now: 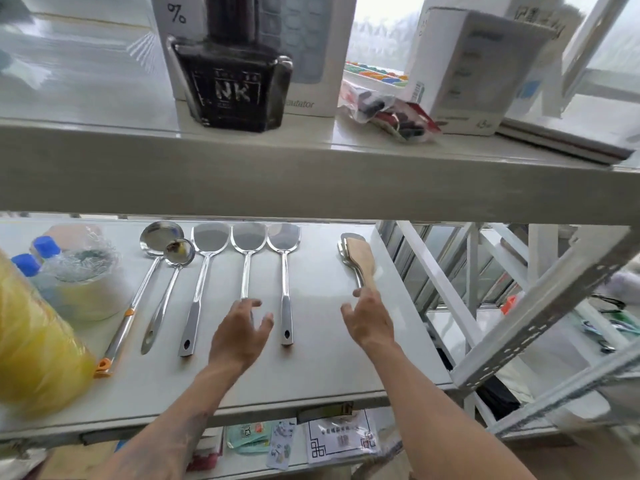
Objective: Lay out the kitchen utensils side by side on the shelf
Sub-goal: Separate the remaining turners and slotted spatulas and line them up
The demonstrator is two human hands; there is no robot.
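On the white shelf [311,368] lie steel utensils side by side: a large ladle [152,258] with orange handle tips, a small ladle [169,282], and three flat spatulas [202,271], [246,258], [284,268]. My left hand [239,337] hovers open over the handle end of the middle spatula. To the right, a wooden spatula [362,259] rests on top of a steel utensil [346,251]. My right hand [369,318] is open, fingertips at the lower end of that pile; the handles there are partly hidden.
A yellow bag [34,341], a tape roll [86,289] and blue-capped bottles [45,247] crowd the shelf's left end. The upper shelf beam [311,178] hangs close above, carrying a black bottle [235,84] and boxes [474,71]. Rack struts [540,317] stand at the right.
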